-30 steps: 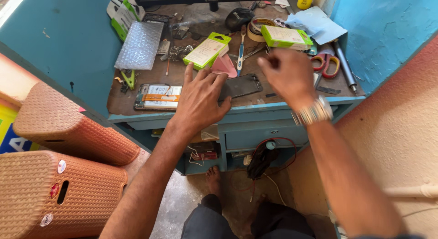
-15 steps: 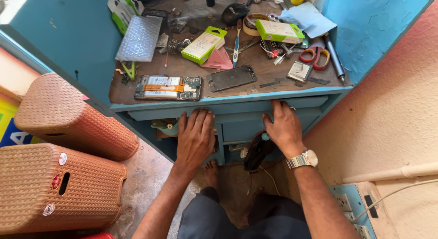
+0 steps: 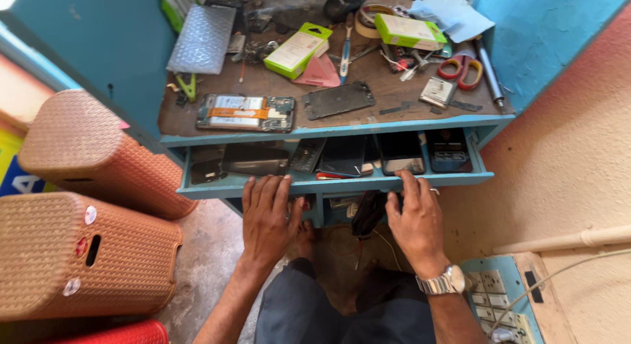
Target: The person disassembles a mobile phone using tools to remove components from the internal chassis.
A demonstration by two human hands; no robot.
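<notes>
Fingers of both hands curl over the front edge of a shallow blue drawer (image 3: 328, 184) that stands pulled out from under the workbench top (image 3: 197, 114). The left hand (image 3: 268, 216) lies palm down with its fingertips hooked on the drawer's lip towards the left end, and the right hand (image 3: 415, 219), with a metal wristwatch (image 3: 442, 280) on its wrist, does the same towards the right end. Neither hand holds any loose object; each simply grips the drawer front, one on either side of the middle, a hold that would keep the wide drawer square as it slides.

Inside the drawer, dark phone screens and flat phone parts (image 3: 345, 155) lie side by side in one layer, so each is visible from above. On the bench top just above it, an opened phone (image 3: 244, 113) with its innards showing rests near the front edge, close to a separate dark back panel (image 3: 337, 99). Further back lie green and white boxes (image 3: 297, 49), red-handled scissors (image 3: 460, 68), a blue-handled tool (image 3: 345, 51) and a sheet of bubble wrap (image 3: 200, 40). Woven plastic stools (image 3: 79, 252) are stacked to the left, and a socket board (image 3: 499, 298) sits on the floor at the right, beside the person's knee.
</notes>
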